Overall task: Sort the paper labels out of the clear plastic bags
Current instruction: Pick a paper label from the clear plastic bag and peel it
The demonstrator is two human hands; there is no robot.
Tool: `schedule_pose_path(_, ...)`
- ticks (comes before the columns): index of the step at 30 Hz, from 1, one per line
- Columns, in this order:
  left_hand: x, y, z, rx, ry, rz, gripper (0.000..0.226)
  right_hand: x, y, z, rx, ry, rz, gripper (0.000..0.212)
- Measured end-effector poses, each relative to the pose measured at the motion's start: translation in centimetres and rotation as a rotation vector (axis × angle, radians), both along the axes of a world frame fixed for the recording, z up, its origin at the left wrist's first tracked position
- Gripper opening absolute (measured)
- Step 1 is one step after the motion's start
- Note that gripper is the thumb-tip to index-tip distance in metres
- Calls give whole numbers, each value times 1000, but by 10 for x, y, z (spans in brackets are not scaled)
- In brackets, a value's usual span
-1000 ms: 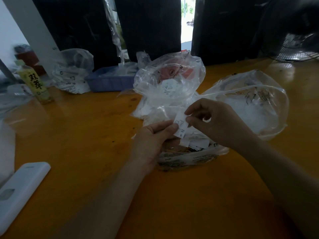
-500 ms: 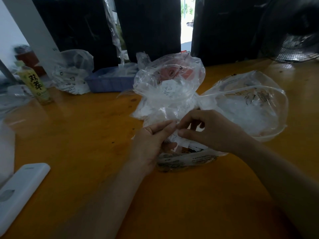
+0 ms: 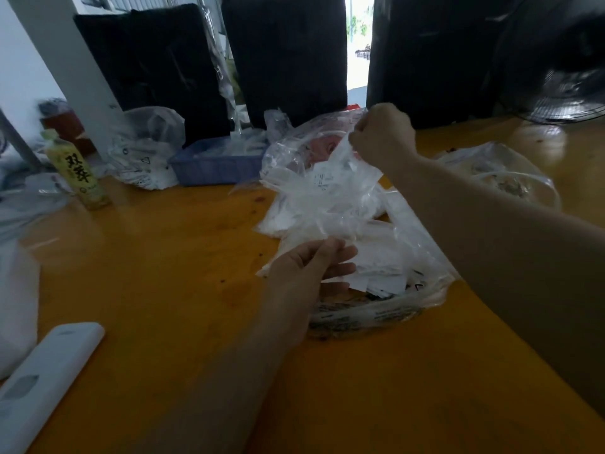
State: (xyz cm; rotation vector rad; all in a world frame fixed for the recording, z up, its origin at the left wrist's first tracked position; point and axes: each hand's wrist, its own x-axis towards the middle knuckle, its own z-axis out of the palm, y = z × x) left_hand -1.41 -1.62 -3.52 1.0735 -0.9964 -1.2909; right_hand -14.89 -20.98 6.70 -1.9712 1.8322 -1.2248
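1. At your far left lies a white remote control (image 3: 42, 381); behind it stands a yellow drink bottle (image 3: 78, 172)
2. A blue tray (image 3: 212, 162) sits at the back of the orange table (image 3: 163, 273)
3. Your left hand (image 3: 307, 273) pinches paper labels (image 3: 376, 273) over the open clear bag (image 3: 376, 309)
4. Your right hand (image 3: 381, 136), fisted, grips a small clear plastic bag (image 3: 327, 185) lifted above the heap

On the tabletop (image 3: 163, 290) there are two hands (image 3: 304, 270), one yellow bottle (image 3: 78, 172), one blue tray (image 3: 212, 165), one white remote (image 3: 42, 381), and at least four clear plastic bags (image 3: 327, 191). The paper labels (image 3: 379, 273) are too many to count.
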Motion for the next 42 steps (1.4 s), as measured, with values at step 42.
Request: schedule_pose_path(42, 2, -7, -4, 31, 6, 40, 29, -111, 114, -64, -215, 135, -44, 22)
